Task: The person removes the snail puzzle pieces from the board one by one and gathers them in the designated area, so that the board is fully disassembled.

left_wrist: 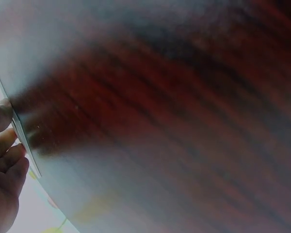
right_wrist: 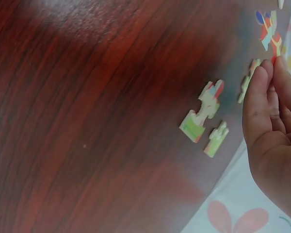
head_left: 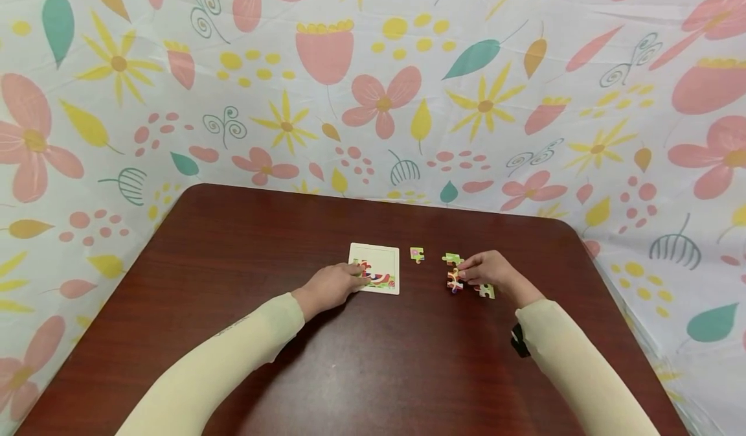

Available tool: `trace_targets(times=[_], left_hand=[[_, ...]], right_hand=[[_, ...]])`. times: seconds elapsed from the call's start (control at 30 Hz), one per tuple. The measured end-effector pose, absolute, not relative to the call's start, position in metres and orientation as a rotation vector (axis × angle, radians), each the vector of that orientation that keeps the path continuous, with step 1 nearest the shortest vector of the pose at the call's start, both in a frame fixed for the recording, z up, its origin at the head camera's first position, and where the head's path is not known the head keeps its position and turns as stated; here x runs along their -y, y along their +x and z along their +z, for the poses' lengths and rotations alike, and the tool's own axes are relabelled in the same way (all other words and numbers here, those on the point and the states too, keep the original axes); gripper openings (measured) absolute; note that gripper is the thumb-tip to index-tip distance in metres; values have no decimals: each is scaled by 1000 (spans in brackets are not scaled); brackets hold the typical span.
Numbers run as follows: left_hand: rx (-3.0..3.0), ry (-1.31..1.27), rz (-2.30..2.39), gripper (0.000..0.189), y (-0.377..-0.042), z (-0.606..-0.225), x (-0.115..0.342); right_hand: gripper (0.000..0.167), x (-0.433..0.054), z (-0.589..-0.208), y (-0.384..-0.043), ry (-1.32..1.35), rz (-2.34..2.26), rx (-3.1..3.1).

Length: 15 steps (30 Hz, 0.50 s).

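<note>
L hand [head_left: 332,288] grips 1 brd [head_left: 377,255], R hand [head_left: 488,271] 1 puz pc [head_left: 454,282]; 3+ loose pcs [head_left: 416,254].

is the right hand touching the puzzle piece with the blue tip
Touching. The right wrist view shows it: the right hand pinches one end of the puzzle piece, which sticks out from between the tips of its digits.

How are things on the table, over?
Right hand pinching puzzle piece. Left hand holding puzzle board, partly filled. Loose pieces to its right; nothing visibly blocking.
</note>
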State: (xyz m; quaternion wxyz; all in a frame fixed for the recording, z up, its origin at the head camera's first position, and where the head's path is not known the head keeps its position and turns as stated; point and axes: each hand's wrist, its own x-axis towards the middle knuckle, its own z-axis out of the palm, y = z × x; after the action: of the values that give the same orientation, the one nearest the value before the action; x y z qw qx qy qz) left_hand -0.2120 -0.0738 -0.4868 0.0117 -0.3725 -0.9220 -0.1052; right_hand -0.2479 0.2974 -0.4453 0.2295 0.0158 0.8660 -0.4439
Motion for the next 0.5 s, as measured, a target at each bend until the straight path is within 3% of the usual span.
trace_targets(times=[0.5], left_hand=[[2847, -1158, -297, 28, -212, -489, 73]], right_hand=[[27, -299, -455, -252, 3, -1127, -2448]])
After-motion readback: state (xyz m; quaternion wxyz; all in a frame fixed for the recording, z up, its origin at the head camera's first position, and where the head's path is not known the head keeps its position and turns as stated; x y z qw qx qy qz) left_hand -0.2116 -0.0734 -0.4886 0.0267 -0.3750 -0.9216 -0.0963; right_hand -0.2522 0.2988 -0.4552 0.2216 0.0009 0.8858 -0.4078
